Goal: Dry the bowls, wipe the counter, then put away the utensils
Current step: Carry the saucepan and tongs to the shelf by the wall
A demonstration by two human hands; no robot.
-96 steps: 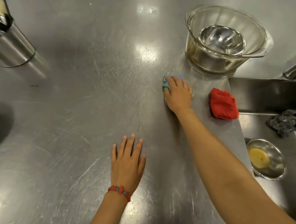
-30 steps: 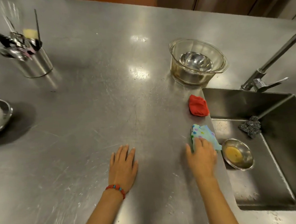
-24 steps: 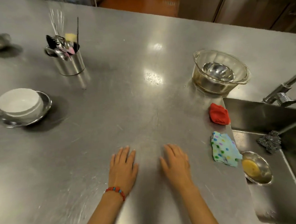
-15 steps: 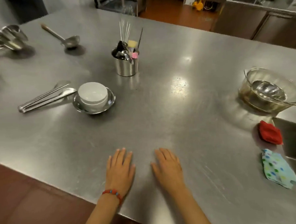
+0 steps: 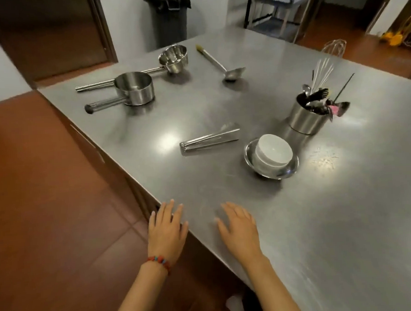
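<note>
Left hand flat, fingers spread, empty, at counter edge. Right hand flat, spread, empty, on counter. White bowl upside down in steel bowl. Tongs just left. Utensil cup behind.

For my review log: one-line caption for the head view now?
Both hands, left and right, empty on the steel counter; tongs, ladle lie loose.

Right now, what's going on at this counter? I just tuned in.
Both hands are empty and open: the left hand sits at the steel counter edge, the right hand flat on it. Loose tongs, a ladle and two long-handled pots lie out, near a white bowl in a metal dish and a utensil holder.
</note>
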